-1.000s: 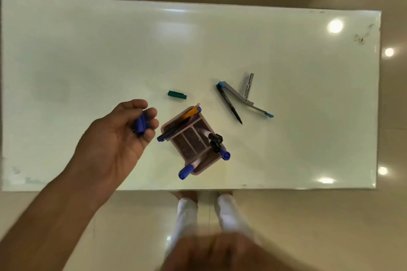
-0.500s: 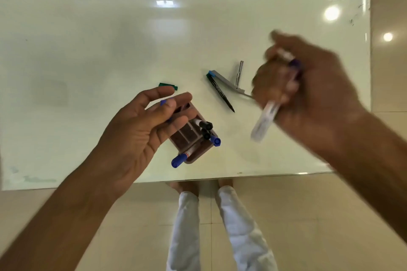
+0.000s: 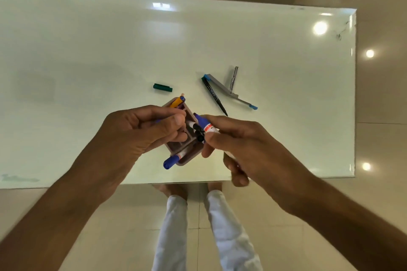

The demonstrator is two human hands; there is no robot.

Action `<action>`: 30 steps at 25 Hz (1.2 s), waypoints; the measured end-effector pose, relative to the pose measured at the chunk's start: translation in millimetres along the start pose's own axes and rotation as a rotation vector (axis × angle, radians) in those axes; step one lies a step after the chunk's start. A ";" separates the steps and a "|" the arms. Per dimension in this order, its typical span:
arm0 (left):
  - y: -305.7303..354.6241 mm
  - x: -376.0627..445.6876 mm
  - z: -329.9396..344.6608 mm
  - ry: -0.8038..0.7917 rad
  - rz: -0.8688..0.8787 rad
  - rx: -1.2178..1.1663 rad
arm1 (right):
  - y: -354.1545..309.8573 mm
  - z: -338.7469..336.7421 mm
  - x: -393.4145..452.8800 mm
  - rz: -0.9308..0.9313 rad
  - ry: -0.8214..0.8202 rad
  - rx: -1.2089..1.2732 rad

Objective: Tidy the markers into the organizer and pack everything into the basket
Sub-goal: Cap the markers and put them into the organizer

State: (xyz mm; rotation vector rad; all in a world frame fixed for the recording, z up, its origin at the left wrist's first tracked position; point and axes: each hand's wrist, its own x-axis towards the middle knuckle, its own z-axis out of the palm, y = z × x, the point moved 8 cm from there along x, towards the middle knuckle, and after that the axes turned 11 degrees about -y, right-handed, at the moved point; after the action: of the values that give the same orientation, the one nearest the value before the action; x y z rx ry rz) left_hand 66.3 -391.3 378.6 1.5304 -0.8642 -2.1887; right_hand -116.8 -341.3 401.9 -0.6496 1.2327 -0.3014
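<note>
A brown organizer (image 3: 187,158) stands near the table's front edge, partly hidden by both hands. It holds a blue-capped marker (image 3: 170,161), black-capped markers (image 3: 197,128) and an orange pen (image 3: 176,102). My right hand (image 3: 244,149) grips an uncapped blue marker (image 3: 203,124), its tip pointing left and up towards my left hand. My left hand (image 3: 141,132) is curled above the organizer and pinches a small blue cap (image 3: 157,120) that is almost fully hidden by the fingers. No basket is in view.
On the white table (image 3: 88,50) lie a green cap (image 3: 162,87), a black pen (image 3: 214,95), a grey pen with blue ends (image 3: 229,91) and a silver pen (image 3: 234,78), all beyond the organizer. My white-trousered legs (image 3: 176,226) stand below the table's front edge.
My right hand has come in from the right and down with the marker, meeting my left hand over the organizer. My left hand's fingers have curled tighter.
</note>
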 end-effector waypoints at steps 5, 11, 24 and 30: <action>-19.0 -12.5 5.9 -0.139 -0.109 0.056 | 7.5 15.3 -8.6 -0.049 -0.027 -0.071; -49.6 -26.6 18.6 -0.241 -0.202 0.125 | 4.1 26.8 -2.8 0.038 -0.020 -0.260; -64.4 -15.3 -3.2 -0.018 -0.121 -0.315 | -28.2 50.7 33.9 -0.073 0.021 -0.505; -17.6 19.9 1.5 -0.147 -0.084 -0.181 | -44.2 16.5 55.6 -0.107 -0.026 -0.401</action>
State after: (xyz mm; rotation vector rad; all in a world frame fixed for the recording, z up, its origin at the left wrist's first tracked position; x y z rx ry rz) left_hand 58.9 -389.1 353.1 1.3574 -0.6332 -2.3918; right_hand -77.7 -401.4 388.7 -1.0641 1.2461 -0.1325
